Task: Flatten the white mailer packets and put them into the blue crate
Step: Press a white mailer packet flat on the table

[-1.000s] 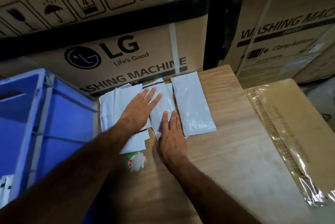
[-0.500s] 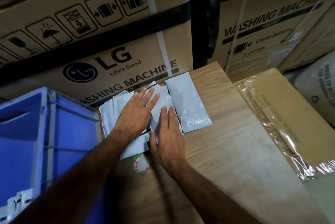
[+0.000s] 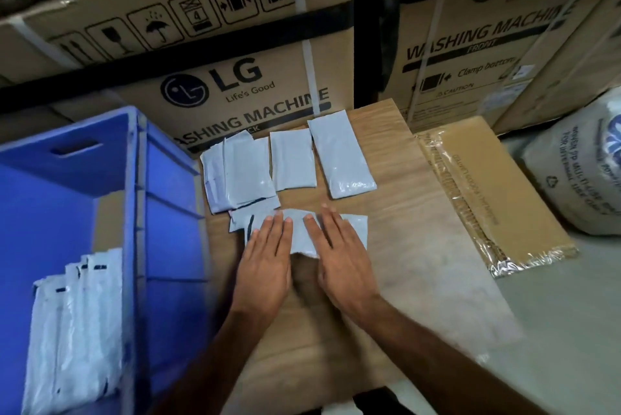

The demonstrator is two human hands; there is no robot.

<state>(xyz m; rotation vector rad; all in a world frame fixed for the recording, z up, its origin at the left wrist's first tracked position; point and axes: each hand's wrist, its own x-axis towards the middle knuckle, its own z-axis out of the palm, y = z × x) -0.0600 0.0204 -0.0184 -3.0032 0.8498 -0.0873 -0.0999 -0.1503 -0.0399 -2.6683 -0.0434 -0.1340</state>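
Across the back of my view stand two big cardboard boxes printed for washing machines, one (image 3: 188, 55) behind the table and another (image 3: 487, 45) to its right, with a dark upright post (image 3: 366, 21) between them. On my left is the blue crate (image 3: 161, 186), its near wall beside the table edge. Inside it I see a bundle of white packets (image 3: 77, 324) standing on edge, leaning against the crate's inner wall.

The wooden table (image 3: 420, 263) takes the middle. Off its right side lies a flat brown carton (image 3: 487, 186) with clear tape along its edge, and beyond that a white printed sack (image 3: 581, 172).

On the far part of the table I count three groups of white mailers. A loose overlapping pile (image 3: 242, 172) sits nearest the crate, a single shorter packet (image 3: 292, 159) lies just beside it, and a longer packet (image 3: 339, 156) lies to the right of that, apart from it by a narrow strip of wood.

Nearer to me lies one more mailer (image 3: 299, 230), set crosswise. My left hand (image 3: 265, 263) rests palm-down on its left part and my right hand (image 3: 339, 256) palm-down on its right part. On both hands the fingers are straight, laid close together and flat on the packet, gripping nothing. A small gap of packet shows between the two hands.
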